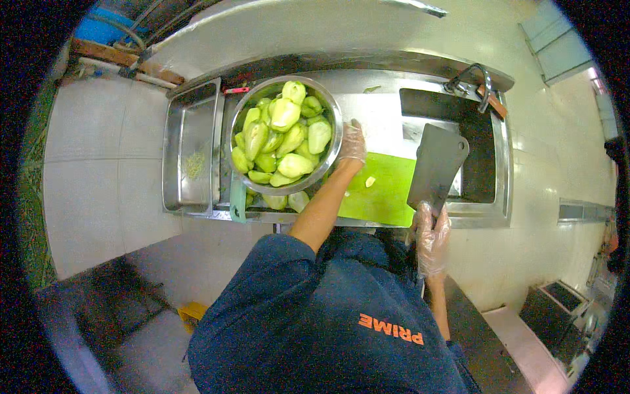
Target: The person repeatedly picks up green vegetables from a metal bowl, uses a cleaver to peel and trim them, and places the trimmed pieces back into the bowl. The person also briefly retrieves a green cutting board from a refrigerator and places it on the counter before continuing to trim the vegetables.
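My right hand, in a clear plastic glove, grips the handle of a broad cleaver, its blade raised over the left part of the sink. My left hand, gloved too, is at the right side of a steel bowl; whether it grips the rim or only touches it, I cannot tell. Peeled, pale green chayotes are heaped in the bowl. More chayotes lie below the bowl, partly hidden by it. A green cutting board between my hands bears a small pale piece.
The sink with its faucet is at the right. A shallow steel basin holding shreds stands at the left. A green-handled tool lies by the bowl, a red-handled one behind it. A white board adjoins the green one.
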`<act>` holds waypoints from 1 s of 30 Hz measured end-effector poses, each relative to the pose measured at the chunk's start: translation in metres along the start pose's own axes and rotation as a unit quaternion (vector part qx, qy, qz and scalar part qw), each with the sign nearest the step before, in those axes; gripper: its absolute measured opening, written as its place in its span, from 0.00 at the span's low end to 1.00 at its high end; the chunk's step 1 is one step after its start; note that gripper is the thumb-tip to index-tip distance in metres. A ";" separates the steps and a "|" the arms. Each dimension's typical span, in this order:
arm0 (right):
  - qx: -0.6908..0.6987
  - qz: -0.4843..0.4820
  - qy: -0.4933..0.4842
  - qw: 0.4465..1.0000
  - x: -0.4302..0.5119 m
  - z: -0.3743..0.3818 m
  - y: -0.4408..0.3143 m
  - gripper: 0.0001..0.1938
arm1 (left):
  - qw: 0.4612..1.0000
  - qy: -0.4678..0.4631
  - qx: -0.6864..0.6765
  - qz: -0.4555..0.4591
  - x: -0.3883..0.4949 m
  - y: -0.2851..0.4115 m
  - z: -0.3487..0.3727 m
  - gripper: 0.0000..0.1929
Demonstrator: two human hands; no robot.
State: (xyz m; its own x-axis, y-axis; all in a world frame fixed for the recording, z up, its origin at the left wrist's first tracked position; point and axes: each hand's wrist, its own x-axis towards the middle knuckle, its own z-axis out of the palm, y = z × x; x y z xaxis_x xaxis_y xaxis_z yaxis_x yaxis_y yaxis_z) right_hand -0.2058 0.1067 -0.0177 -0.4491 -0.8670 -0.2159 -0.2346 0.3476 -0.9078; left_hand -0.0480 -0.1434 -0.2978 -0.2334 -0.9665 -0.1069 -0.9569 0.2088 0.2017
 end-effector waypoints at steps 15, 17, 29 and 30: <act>0.156 -0.067 -0.004 0.986 0.040 0.023 -0.011 0.33 | 0.862 -0.038 -0.418 0.282 -0.130 0.042 -0.269 0.38; 0.233 -0.083 -0.017 0.969 0.037 0.032 -0.025 0.35 | 0.800 -0.068 -0.542 0.246 -0.134 0.043 -0.286 0.37; 0.075 -0.149 0.008 0.986 -0.008 0.058 -0.038 0.06 | 0.313 -0.090 -0.914 -0.243 -0.134 0.060 -0.262 0.21; 0.058 -0.133 -0.012 0.989 -0.016 0.054 -0.034 0.05 | 0.275 -0.091 -0.923 -0.253 -0.130 0.060 -0.260 0.20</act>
State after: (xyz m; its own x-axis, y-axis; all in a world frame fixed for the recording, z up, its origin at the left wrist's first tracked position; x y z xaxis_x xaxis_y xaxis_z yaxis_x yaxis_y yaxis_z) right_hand -0.1446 0.0895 -0.0027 -0.3642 -0.9309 0.0283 -0.2394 0.0642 -0.9688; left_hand -0.0306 -0.0444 -0.0191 -0.3161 -0.7440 -0.5887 0.8046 -0.5390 0.2491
